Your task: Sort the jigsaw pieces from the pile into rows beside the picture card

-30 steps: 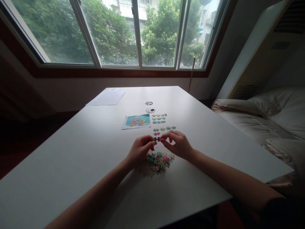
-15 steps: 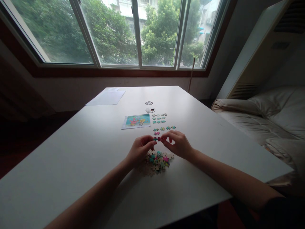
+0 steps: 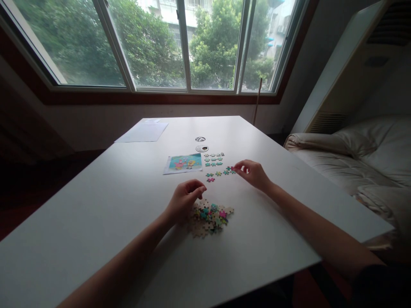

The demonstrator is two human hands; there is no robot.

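My right hand (image 3: 252, 173) pinches a reddish-pink jigsaw piece (image 3: 232, 168) between thumb and fingertips, at the right end of a short row of teal pieces (image 3: 218, 173). Curled with its thumb against the fingers, my left hand (image 3: 187, 194) hovers just above the left side of a loose pile of jigsaw pieces (image 3: 208, 220); whether anything is in it cannot be made out. The pile mixes teal, pink, yellow and bare-backed pieces. A pink piece (image 3: 210, 180) lies alone between the row and the pile.
Left of the sorted teal pieces (image 3: 213, 159) lies a cartoon picture sheet (image 3: 184, 163). Two round flat discs (image 3: 202, 148) sit beyond it. A sheet of paper (image 3: 141, 132) rests at the far left of the white table (image 3: 105, 205). A pale sofa (image 3: 327, 158) stands at the right.
My right hand has moved away and to the right, carrying a reddish piece to the teal row. My left hand has drawn slightly back left; the teal piece at its fingertips no longer shows there.
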